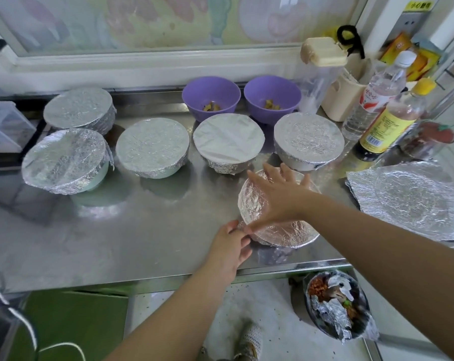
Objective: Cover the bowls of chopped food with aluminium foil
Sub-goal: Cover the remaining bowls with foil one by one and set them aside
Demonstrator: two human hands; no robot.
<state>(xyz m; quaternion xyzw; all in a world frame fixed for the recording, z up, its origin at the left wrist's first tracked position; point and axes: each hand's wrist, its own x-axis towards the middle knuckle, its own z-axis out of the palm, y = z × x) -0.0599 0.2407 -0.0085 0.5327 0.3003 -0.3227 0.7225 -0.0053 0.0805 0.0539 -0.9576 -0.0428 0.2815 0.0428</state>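
a person's right hand (280, 194) lies flat, fingers spread, on the foil-covered bowl (285, 230) near the steel counter's (116, 230) front edge; the left hand (228, 248) pinches foil at its left rim.

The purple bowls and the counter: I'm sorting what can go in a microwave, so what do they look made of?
The two purple bowls look like matte plastic: uniform colour, soft dull sheen, though melamine is possible. The counter looks like brushed stainless steel: grey, with blurred reflections of the foil-covered bowls.
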